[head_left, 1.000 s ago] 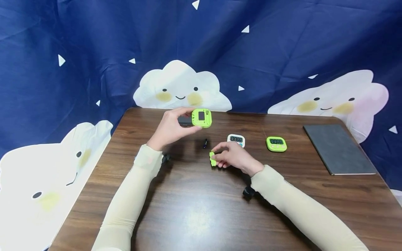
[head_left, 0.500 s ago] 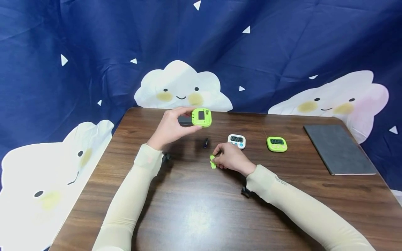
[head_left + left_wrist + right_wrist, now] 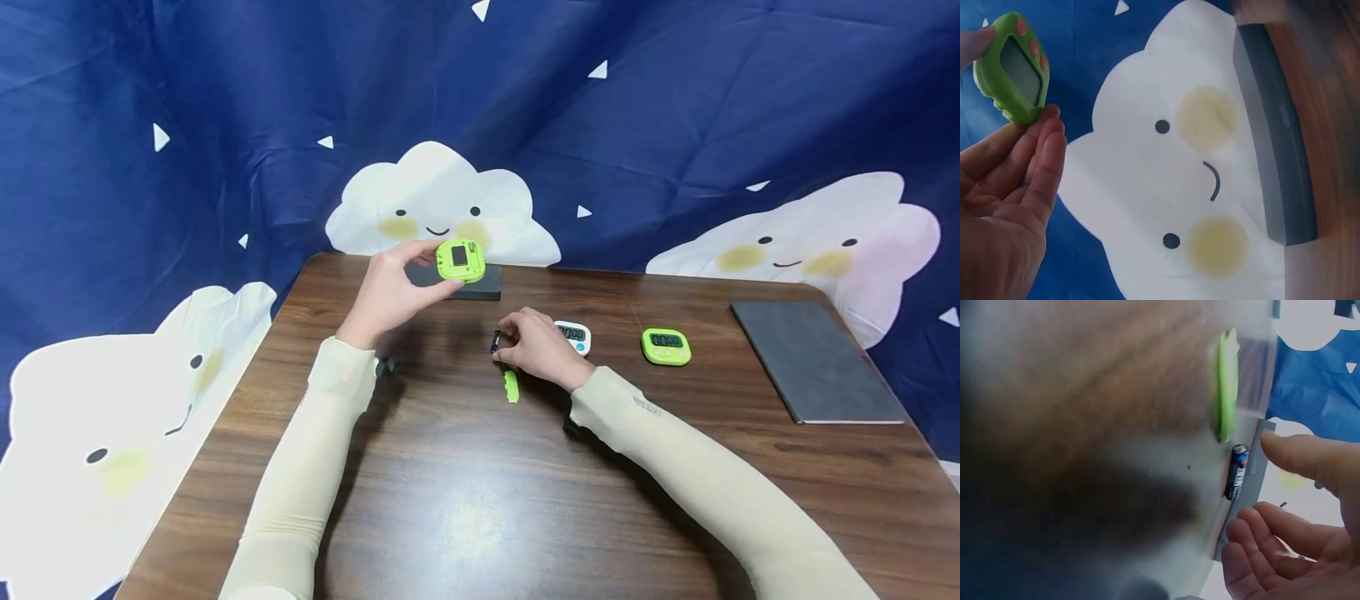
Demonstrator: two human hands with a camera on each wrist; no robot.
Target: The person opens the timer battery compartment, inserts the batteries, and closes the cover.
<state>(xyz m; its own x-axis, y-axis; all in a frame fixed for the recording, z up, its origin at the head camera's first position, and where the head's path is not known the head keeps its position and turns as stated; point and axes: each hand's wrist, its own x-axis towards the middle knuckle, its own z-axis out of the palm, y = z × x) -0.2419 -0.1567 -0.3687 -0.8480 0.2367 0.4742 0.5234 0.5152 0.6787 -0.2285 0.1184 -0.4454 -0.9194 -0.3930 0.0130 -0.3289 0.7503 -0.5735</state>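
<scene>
My left hand (image 3: 384, 293) pinches a green digital timer (image 3: 461, 261) by its edge, above the table, between thumb and fingertips. Its back faces the head camera; in the left wrist view its screen and pink buttons show. On the table lies a small dark battery (image 3: 495, 342), with my right hand (image 3: 545, 346) beside it. In the right wrist view the thumb and fingers are spread on either side of the battery (image 3: 1237, 472), apart from it. A green battery cover (image 3: 512, 387) lies on the table just nearer than the right hand.
Behind the right hand sits a white timer (image 3: 576, 336), partly hidden. A second green timer (image 3: 666, 347) lies further right, then a dark grey notebook (image 3: 817, 362). A dark flat box (image 3: 483, 284) lies at the table's back edge, behind the left hand.
My right hand has set the green battery cover down, let it go and moved away from me to the battery. My left hand has shifted slightly left and up with the timer.
</scene>
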